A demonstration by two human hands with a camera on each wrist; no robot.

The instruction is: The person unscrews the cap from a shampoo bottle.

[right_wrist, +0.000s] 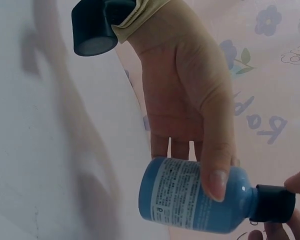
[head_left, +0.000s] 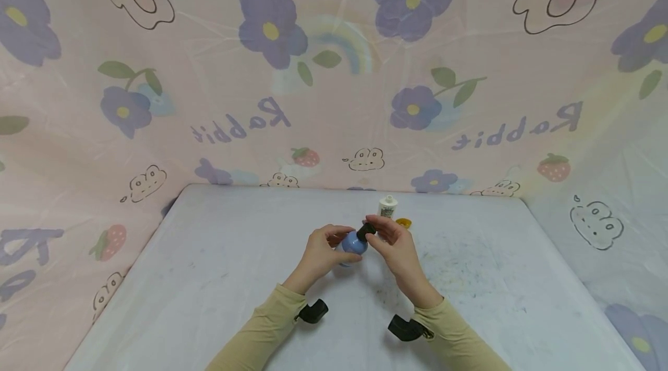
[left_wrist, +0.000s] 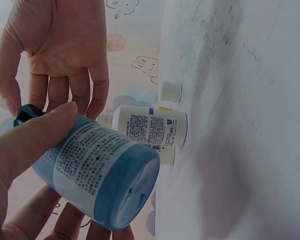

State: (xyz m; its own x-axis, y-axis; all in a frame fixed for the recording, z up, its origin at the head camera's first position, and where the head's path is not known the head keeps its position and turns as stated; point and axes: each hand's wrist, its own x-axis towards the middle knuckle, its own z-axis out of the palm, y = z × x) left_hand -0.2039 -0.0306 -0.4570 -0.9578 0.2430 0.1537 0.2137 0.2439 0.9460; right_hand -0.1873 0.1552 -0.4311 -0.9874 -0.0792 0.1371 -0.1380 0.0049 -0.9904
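A blue bottle (head_left: pixel 354 243) with a black cap (head_left: pixel 367 230) is held tilted over the table. My left hand (head_left: pixel 322 252) grips its body, thumb on one side and fingers on the other; a printed label (left_wrist: pixel 90 160) and the round base show in the left wrist view. My right hand (head_left: pixel 396 246) pinches the black cap, which sits on the bottle's neck. Only the fingertips of that hand show in the right wrist view, beside the cap (right_wrist: pixel 275 204).
Just beyond my hands, a white bottle (head_left: pixel 388 207) with its nozzle uncovered stands on the white table (head_left: pixel 235 243). Beside it lies a yellow cap-like piece (head_left: pixel 403 223). A small white cap (left_wrist: pixel 171 91) shows in the left wrist view. Patterned cloth (head_left: pixel 334 116) rises behind the table.
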